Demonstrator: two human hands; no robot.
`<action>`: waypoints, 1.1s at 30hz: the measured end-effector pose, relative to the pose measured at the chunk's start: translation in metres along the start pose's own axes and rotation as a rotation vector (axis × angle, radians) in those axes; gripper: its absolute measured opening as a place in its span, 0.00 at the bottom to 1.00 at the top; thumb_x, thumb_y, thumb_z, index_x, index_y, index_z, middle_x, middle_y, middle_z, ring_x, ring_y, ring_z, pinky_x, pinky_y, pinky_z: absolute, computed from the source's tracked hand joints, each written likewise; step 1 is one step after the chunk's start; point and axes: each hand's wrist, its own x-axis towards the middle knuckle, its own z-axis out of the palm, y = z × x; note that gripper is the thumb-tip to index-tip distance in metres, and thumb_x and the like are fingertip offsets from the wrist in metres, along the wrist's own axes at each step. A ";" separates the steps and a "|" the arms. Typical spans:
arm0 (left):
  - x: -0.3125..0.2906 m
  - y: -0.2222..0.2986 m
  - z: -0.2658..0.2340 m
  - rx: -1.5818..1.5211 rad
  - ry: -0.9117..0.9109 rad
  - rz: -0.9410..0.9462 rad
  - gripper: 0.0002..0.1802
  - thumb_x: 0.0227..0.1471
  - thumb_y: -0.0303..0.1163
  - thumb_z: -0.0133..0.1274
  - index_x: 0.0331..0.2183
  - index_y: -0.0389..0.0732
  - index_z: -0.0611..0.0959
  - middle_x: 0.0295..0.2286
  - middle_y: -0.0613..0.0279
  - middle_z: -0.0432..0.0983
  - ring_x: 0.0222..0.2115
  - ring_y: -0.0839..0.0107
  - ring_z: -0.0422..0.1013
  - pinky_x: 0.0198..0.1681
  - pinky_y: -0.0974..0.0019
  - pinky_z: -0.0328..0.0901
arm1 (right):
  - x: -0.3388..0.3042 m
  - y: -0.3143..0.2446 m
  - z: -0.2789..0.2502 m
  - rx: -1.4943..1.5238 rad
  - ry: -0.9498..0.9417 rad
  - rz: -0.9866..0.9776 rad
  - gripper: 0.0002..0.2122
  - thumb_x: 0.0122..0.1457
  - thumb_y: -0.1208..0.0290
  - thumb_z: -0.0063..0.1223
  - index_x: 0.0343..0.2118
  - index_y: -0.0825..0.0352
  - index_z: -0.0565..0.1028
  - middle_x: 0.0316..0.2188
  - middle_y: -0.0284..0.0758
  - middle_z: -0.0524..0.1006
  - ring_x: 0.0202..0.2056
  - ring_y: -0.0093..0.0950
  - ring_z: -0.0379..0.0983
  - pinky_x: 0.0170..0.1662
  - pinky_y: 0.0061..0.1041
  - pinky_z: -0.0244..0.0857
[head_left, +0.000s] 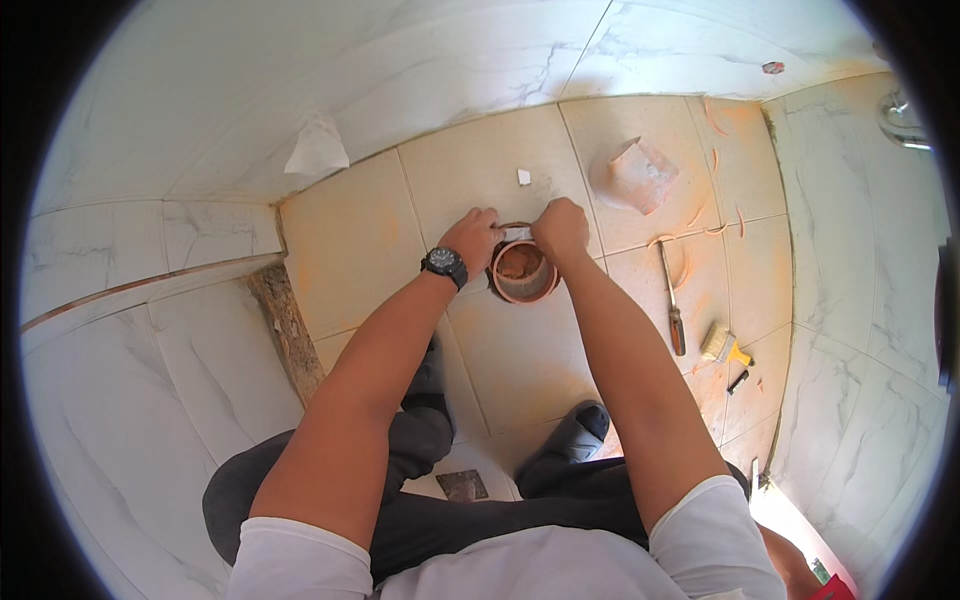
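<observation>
An orange-brown pipe end (524, 299) stands in the tiled floor in front of me, with reddish debris inside. My left hand (474, 240), wearing a black watch, is closed at the left side of its far rim. On the opposite side, my right hand (562, 230) is curled into a closed grip. Between them, across the far rim, runs a short whitish strip (516, 233); its ends disappear in my fingers, and its kind is unclear.
Beyond the pipe lie a white chip (523, 177) and a dusty cut pipe piece (645, 177). To the right are a screwdriver (677, 331), a paintbrush (722, 344), a small black object (738, 382) and several orange shavings. Marbled walls enclose the floor; another person's arm (790, 565) shows lower right.
</observation>
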 end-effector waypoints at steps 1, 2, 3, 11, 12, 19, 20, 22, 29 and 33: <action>0.000 -0.001 -0.001 -0.009 -0.027 -0.006 0.07 0.47 0.23 0.58 0.31 0.41 0.87 0.32 0.60 0.72 0.36 0.60 0.70 0.41 0.61 0.69 | 0.002 0.000 -0.003 -0.031 -0.028 -0.003 0.10 0.50 0.75 0.56 0.35 0.69 0.82 0.37 0.49 0.81 0.43 0.44 0.79 0.45 0.36 0.73; 0.001 -0.002 -0.001 -0.008 -0.003 0.008 0.07 0.47 0.23 0.58 0.31 0.42 0.87 0.32 0.59 0.72 0.36 0.60 0.70 0.41 0.61 0.69 | 0.005 0.000 -0.006 -0.085 -0.055 -0.057 0.10 0.50 0.74 0.57 0.36 0.69 0.81 0.38 0.49 0.81 0.43 0.44 0.79 0.46 0.36 0.73; 0.001 -0.002 -0.002 -0.007 -0.011 0.003 0.07 0.47 0.23 0.58 0.31 0.42 0.87 0.32 0.59 0.72 0.36 0.59 0.70 0.41 0.61 0.69 | 0.009 0.002 -0.009 -0.144 -0.102 -0.097 0.10 0.50 0.74 0.57 0.36 0.69 0.81 0.38 0.48 0.81 0.44 0.43 0.79 0.46 0.36 0.73; 0.002 -0.007 -0.005 -0.076 -0.038 0.013 0.11 0.44 0.19 0.58 0.32 0.42 0.87 0.32 0.59 0.72 0.37 0.59 0.70 0.39 0.60 0.70 | 0.022 0.029 -0.019 -0.083 -0.079 -0.265 0.11 0.44 0.65 0.68 0.29 0.64 0.82 0.31 0.41 0.82 0.37 0.39 0.79 0.42 0.36 0.72; 0.001 -0.007 -0.005 -0.079 -0.028 0.042 0.12 0.43 0.19 0.58 0.32 0.42 0.87 0.32 0.59 0.72 0.37 0.59 0.70 0.39 0.60 0.70 | 0.021 0.029 -0.017 -0.084 -0.099 -0.276 0.11 0.44 0.65 0.68 0.29 0.64 0.81 0.31 0.41 0.82 0.37 0.39 0.79 0.42 0.36 0.72; 0.000 -0.007 -0.006 -0.123 0.008 0.046 0.14 0.41 0.16 0.56 0.32 0.41 0.87 0.32 0.59 0.71 0.36 0.59 0.70 0.39 0.60 0.69 | 0.012 0.018 -0.005 -0.154 -0.061 -0.296 0.12 0.45 0.64 0.69 0.30 0.65 0.81 0.30 0.42 0.82 0.36 0.40 0.80 0.41 0.37 0.73; 0.001 -0.007 -0.006 -0.130 -0.004 0.033 0.14 0.41 0.15 0.55 0.32 0.40 0.87 0.32 0.59 0.71 0.36 0.58 0.70 0.39 0.60 0.69 | 0.011 0.016 -0.004 -0.151 -0.050 -0.292 0.12 0.45 0.64 0.69 0.30 0.65 0.81 0.30 0.42 0.82 0.37 0.41 0.79 0.41 0.37 0.73; 0.002 -0.006 -0.006 -0.123 -0.009 0.052 0.14 0.41 0.15 0.55 0.32 0.40 0.86 0.33 0.58 0.71 0.36 0.58 0.70 0.40 0.60 0.69 | 0.011 0.013 -0.004 -0.163 -0.058 -0.245 0.12 0.45 0.65 0.69 0.30 0.65 0.81 0.31 0.43 0.81 0.38 0.41 0.79 0.41 0.38 0.73; -0.001 0.000 -0.012 -0.178 -0.032 -0.049 0.16 0.42 0.18 0.57 0.37 0.40 0.84 0.36 0.55 0.73 0.40 0.56 0.70 0.44 0.60 0.69 | 0.009 0.008 -0.010 -0.177 -0.129 -0.233 0.10 0.51 0.71 0.61 0.37 0.64 0.81 0.39 0.45 0.81 0.44 0.42 0.79 0.46 0.38 0.73; -0.008 0.004 -0.014 -0.163 0.034 -0.062 0.18 0.42 0.21 0.60 0.40 0.41 0.84 0.37 0.54 0.73 0.41 0.55 0.71 0.45 0.60 0.70 | 0.015 0.015 -0.013 -0.137 -0.205 -0.284 0.10 0.49 0.71 0.63 0.36 0.65 0.81 0.38 0.45 0.81 0.43 0.41 0.78 0.46 0.37 0.73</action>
